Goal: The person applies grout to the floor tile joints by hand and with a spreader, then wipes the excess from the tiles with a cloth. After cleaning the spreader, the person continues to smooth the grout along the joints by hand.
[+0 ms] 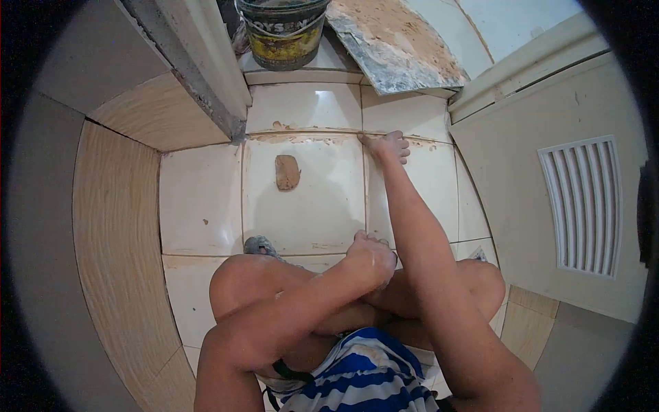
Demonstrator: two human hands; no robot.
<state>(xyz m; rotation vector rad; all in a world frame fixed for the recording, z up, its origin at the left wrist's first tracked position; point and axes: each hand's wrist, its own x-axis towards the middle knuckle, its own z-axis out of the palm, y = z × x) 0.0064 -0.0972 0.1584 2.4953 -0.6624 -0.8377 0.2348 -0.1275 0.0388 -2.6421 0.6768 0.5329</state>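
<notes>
My right hand [390,145] reaches forward to the tiled floor. Its thumb is stretched out along the brown joint between two tiles, and its other fingers are bent away from the thumb; nothing shows in it. My left hand [371,255], dusted with pale powder, is closed in front of my bent legs. Whatever its curled fingers hold, if anything, is hidden. A block-shaped lump of brown grout [287,173] lies on the large white tile [309,216], left of my right hand. Smears and crumbs of grout [309,139] run along the joint behind that lump.
A dirty black and yellow bucket [285,41] stands on the raised sill ahead. Beside it a board [398,51] covered with brown mix overhangs the sill. A door with a white vent [583,206] is on the right. Wood-patterned tiles [117,233] line the left wall.
</notes>
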